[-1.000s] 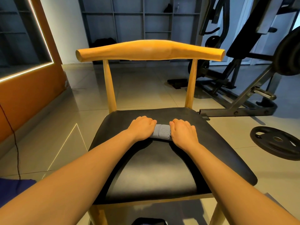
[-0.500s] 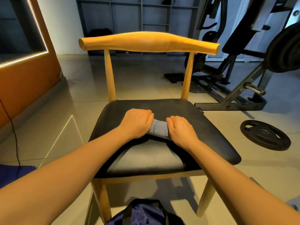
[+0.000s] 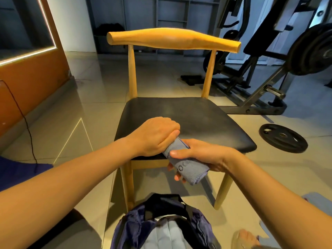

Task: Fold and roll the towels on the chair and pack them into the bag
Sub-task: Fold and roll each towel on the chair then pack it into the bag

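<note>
A rolled grey-blue towel (image 3: 186, 168) is held in the air just past the front edge of the chair's black seat (image 3: 188, 119). My left hand (image 3: 158, 135) is closed over the roll's upper end. My right hand (image 3: 195, 157) wraps its lower half, thumb on top. Below them, on the floor, an open dark blue bag (image 3: 161, 223) shows pale grey towels inside. The seat itself holds no towel.
The chair's wooden backrest (image 3: 172, 39) stands beyond the seat. A weight bench frame (image 3: 255, 97) and a loose weight plate (image 3: 283, 137) lie to the right. An orange wall panel (image 3: 30, 76) with a black cable runs along the left.
Both hands lifted the rolled towel off the seat and drew it toward me, past the front edge. The view tilted down, bringing the open bag into sight.
</note>
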